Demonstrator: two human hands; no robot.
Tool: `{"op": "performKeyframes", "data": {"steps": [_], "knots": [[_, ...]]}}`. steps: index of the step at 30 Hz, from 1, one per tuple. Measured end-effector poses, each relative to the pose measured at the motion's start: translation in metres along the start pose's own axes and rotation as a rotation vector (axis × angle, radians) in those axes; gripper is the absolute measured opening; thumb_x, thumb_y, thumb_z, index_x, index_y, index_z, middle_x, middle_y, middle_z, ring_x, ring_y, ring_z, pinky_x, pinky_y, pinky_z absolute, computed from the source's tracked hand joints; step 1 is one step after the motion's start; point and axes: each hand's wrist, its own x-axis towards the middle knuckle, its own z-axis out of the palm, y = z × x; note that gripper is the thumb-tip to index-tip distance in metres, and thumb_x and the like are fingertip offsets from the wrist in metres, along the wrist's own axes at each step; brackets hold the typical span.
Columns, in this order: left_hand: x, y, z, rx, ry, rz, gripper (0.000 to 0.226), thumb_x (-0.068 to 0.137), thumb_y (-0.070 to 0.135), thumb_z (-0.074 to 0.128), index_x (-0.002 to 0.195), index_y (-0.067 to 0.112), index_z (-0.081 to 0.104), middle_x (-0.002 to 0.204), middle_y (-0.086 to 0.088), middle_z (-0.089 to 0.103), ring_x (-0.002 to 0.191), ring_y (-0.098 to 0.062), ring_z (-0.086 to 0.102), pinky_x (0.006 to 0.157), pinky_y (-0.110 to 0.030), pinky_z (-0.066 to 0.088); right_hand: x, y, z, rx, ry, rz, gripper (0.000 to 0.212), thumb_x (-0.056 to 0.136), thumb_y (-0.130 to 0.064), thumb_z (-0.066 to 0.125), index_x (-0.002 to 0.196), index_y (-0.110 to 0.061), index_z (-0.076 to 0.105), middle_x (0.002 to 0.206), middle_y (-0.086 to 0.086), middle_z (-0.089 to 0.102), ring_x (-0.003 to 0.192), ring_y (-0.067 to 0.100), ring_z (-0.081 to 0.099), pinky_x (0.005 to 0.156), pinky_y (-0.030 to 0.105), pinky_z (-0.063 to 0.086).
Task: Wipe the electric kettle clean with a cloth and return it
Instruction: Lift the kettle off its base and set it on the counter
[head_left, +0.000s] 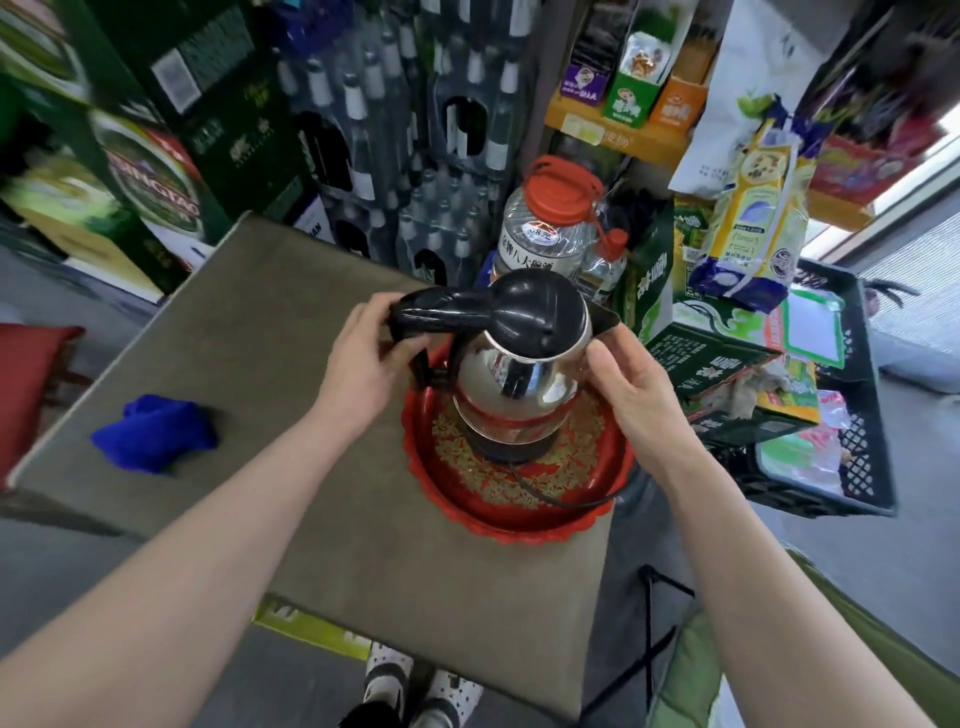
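Observation:
A shiny steel electric kettle (511, 382) with a black lid and black handle stands on its black base inside a red tray (524, 519) with gold patterning, at the right side of a brown-covered table (291, 322). My left hand (363, 364) is wrapped around the kettle's black handle. My right hand (631, 395) presses against the kettle's right side below the spout. A crumpled blue cloth (156, 434) lies apart on the table's left side, touched by neither hand. The base's black cord (561, 500) curls over the tray's front.
A large clear jug with a red lid (548, 228) stands just behind the kettle. Stacked beer cartons (150, 171) and bottled-water packs (415, 156) fill the back. A black crate (852, 441) with packets sits at the right, and snack shelves (634, 104) rise above it.

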Motion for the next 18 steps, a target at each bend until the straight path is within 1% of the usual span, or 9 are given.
{"op": "performKeyframes", "data": {"steps": [3, 6, 8, 9, 10, 12, 14, 16, 18], "knots": [[-0.009, 0.013, -0.025, -0.022, 0.02, -0.019, 0.034, 0.084, 0.03, 0.069, 0.115, 0.035, 0.055, 0.11, 0.008, 0.059, 0.108, -0.013, 0.056, 0.093, -0.046, 0.05, -0.002, -0.025, 0.012, -0.011, -0.011, -0.049, 0.022, 0.106, -0.023, 0.046, 0.113, -0.006, 0.059, 0.107, 0.01, 0.071, 0.102, 0.026, 0.068, 0.1, 0.045, 0.052], [-0.019, 0.015, -0.056, -0.002, 0.028, -0.023, 0.035, 0.082, 0.032, 0.068, 0.114, 0.032, 0.055, 0.109, 0.006, 0.059, 0.107, -0.013, 0.055, 0.092, -0.046, 0.05, -0.008, -0.047, 0.033, -0.019, -0.033, -0.064, 0.022, 0.107, -0.02, 0.044, 0.115, -0.005, 0.058, 0.098, -0.002, 0.073, 0.094, 0.012, 0.07, 0.09, 0.029, 0.053], [-0.025, 0.013, -0.082, 0.006, 0.034, -0.03, 0.034, 0.083, 0.032, 0.068, 0.115, 0.03, 0.055, 0.109, 0.005, 0.059, 0.106, -0.012, 0.056, 0.092, -0.045, 0.05, -0.013, -0.06, 0.055, -0.032, -0.036, -0.058, 0.019, 0.107, -0.019, 0.044, 0.111, -0.011, 0.06, 0.095, -0.011, 0.073, 0.092, 0.004, 0.069, 0.087, 0.021, 0.052], [-0.027, 0.01, -0.095, 0.009, 0.038, -0.035, 0.034, 0.084, 0.03, 0.068, 0.115, 0.029, 0.055, 0.11, 0.004, 0.059, 0.105, -0.011, 0.056, 0.093, -0.044, 0.05, -0.015, -0.065, 0.067, -0.038, -0.037, -0.052, 0.017, 0.107, -0.019, 0.044, 0.108, -0.015, 0.061, 0.095, -0.012, 0.074, 0.093, 0.004, 0.07, 0.089, 0.022, 0.052], [-0.03, 0.006, -0.111, 0.014, 0.042, -0.042, 0.033, 0.084, 0.028, 0.069, 0.115, 0.029, 0.056, 0.11, 0.003, 0.059, 0.101, -0.007, 0.057, 0.093, -0.042, 0.05, -0.018, -0.071, 0.083, -0.04, -0.045, -0.05, 0.017, 0.107, -0.02, 0.044, 0.106, -0.017, 0.061, 0.096, -0.008, 0.075, 0.095, 0.008, 0.07, 0.093, 0.027, 0.053], [-0.034, -0.007, -0.144, 0.015, 0.049, -0.054, 0.033, 0.085, 0.027, 0.07, 0.115, 0.029, 0.056, 0.11, 0.002, 0.059, 0.095, 0.001, 0.057, 0.093, -0.04, 0.05, -0.022, -0.079, 0.116, -0.041, -0.053, -0.057, 0.019, 0.107, -0.022, 0.044, 0.112, -0.017, 0.061, 0.1, -0.002, 0.075, 0.101, 0.017, 0.071, 0.1, 0.036, 0.052], [-0.035, -0.024, -0.179, 0.017, 0.037, -0.057, 0.033, 0.085, 0.029, 0.069, 0.115, 0.029, 0.056, 0.11, 0.002, 0.06, 0.094, 0.006, 0.057, 0.093, -0.041, 0.05, -0.028, -0.087, 0.152, -0.013, -0.05, -0.059, 0.023, 0.107, -0.022, 0.044, 0.123, -0.018, 0.06, 0.102, -0.003, 0.074, 0.101, 0.014, 0.07, 0.098, 0.03, 0.053], [-0.033, -0.041, -0.214, 0.02, 0.011, -0.045, 0.034, 0.085, 0.031, 0.069, 0.116, 0.03, 0.056, 0.111, 0.002, 0.06, 0.095, 0.001, 0.058, 0.092, -0.042, 0.051, -0.033, -0.095, 0.189, 0.016, -0.036, -0.056, 0.022, 0.107, -0.02, 0.044, 0.12, -0.016, 0.061, 0.099, -0.001, 0.074, 0.096, 0.014, 0.07, 0.095, 0.03, 0.054], [-0.03, -0.057, -0.248, 0.041, -0.017, -0.026, 0.034, 0.085, 0.032, 0.068, 0.117, 0.028, 0.056, 0.112, 0.002, 0.061, 0.102, -0.007, 0.058, 0.093, -0.041, 0.051, -0.037, -0.1, 0.225, 0.036, -0.02, -0.053, 0.019, 0.107, -0.02, 0.044, 0.11, -0.018, 0.062, 0.098, 0.003, 0.072, 0.094, 0.017, 0.068, 0.095, 0.034, 0.053]]}}
